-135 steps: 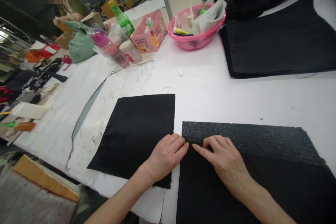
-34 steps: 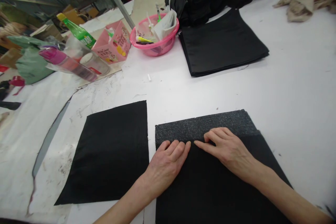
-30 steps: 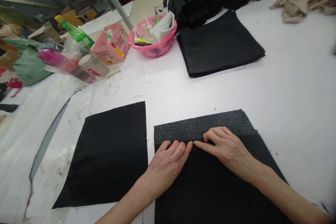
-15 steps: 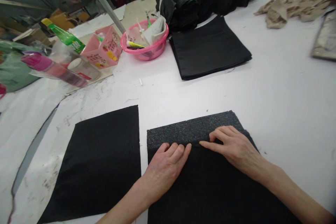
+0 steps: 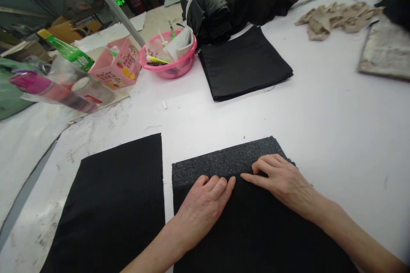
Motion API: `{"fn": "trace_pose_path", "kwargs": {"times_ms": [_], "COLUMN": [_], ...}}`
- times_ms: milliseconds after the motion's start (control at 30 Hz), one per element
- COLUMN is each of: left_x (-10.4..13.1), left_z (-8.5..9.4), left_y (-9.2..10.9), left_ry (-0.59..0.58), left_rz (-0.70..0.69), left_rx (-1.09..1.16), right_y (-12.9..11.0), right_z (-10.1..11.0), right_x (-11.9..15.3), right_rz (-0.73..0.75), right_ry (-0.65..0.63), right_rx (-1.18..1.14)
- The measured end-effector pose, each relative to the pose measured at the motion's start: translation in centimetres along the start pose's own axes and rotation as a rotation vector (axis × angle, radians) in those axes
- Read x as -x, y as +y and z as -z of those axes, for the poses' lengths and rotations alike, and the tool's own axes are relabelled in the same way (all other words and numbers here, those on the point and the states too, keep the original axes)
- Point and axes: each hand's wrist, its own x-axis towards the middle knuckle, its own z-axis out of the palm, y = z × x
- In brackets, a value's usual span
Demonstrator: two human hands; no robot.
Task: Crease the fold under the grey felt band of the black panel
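In front of me lies a black fabric piece (image 5: pixel 256 230), its far edge running across a speckled dark grey layer (image 5: pixel 208 164) that shows as a strip beyond it. My left hand (image 5: pixel 205 204) is closed at that edge, fingers curled and pressed on the cloth. Close on its right, my right hand (image 5: pixel 283 181) pinches the same edge, thumb and fingers bent together. Their fingertips nearly meet; the exact grip underneath is hidden. Left of this work, a stack of black fabric (image 5: pixel 118 192) lies flat, apart from both hands.
Beyond the hands sit another black fabric stack (image 5: pixel 243 64) and a pink basin (image 5: pixel 173 70) of small tools. Dark bundled rolls (image 5: pixel 211 10) lie behind. Bottles and a pink box (image 5: pixel 117 68) stand at left. Beige cloth scraps (image 5: pixel 336 19) and a worn board (image 5: pixel 384 49) lie right.
The view has shifted slightly, so most things on the table appear further left and a little lower. Both hands keep nearly the same hold on the fabric edge.
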Motion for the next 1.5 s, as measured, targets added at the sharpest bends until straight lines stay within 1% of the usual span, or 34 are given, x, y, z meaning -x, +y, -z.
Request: {"fn": "trace_pose_path", "kwargs": {"times_ms": [200,367,533,733,967,1100,1233,1500], "left_x": [-0.9,-1.4,-2.0,-2.5,-3.5,-4.2,-4.6,-5.0], "left_z": [0.2,0.2,0.3,0.5,0.5,0.4,0.2,0.4], "left_y": [0.2,0.5,0.8,1.1,1.7,2.1,2.2,2.2], "left_ry": [-0.003,0.012,-0.004,0.023,0.041,0.05,0.071,0.064], "left_rz": [0.008,-0.012,-0.007,-0.016,-0.035,-0.03,-0.054,-0.063], "left_rx": [0.0,0.032,0.018,0.029,0.003,-0.009,0.009,0.024], "right_y": [1.1,1.1,1.1,1.1,1.1,1.6,2.1,2.5], "right_z": [0.6,1.0,1.2,1.4,1.5,1.8,2.1,2.7], "right_x": [1.3,1.4,1.6,1.9,2.0,2.7,3.5,4.2], "right_rz": [-0.024,-0.034,-0.03,-0.031,-0.071,-0.101,-0.128,-0.167], "right_ry": [-0.021,-0.008,-0.015,-0.007,-0.009,0.017,0.05,0.049], "right_rx": [0.001,0.003,0.027,0.038,0.016,0.027,0.044,0.039]}}
